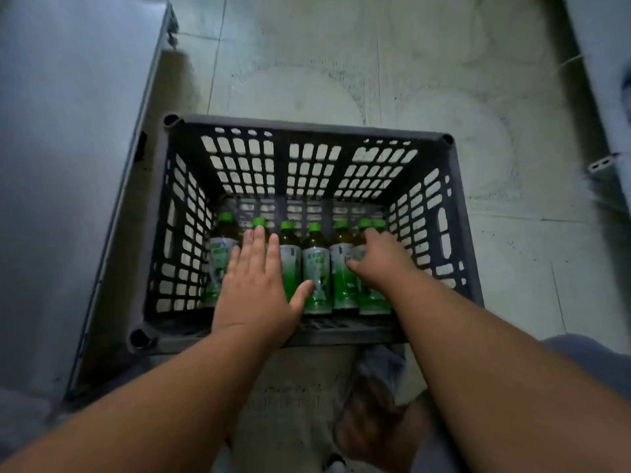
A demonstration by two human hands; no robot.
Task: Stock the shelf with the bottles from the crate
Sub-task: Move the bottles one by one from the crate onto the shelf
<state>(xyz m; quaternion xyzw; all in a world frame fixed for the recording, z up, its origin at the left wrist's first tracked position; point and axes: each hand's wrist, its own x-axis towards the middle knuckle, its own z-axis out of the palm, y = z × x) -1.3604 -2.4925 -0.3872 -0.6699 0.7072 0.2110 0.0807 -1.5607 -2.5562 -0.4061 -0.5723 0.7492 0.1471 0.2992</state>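
Down in the grey crate, bottles lying side by side, caps away, long axes fore-and-aft; left hand flat and open over the second and third, right hand curling onto the rightmost, grip uncertain.

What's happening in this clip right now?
A person is reaching with both hands into a dark crate on the floor, where green-capped bottles lie in a row. The left hand lies flat with straight fingers across the bottles on the left. The right hand curls its fingers over the rightmost bottle. No bottle has been lifted out yet.
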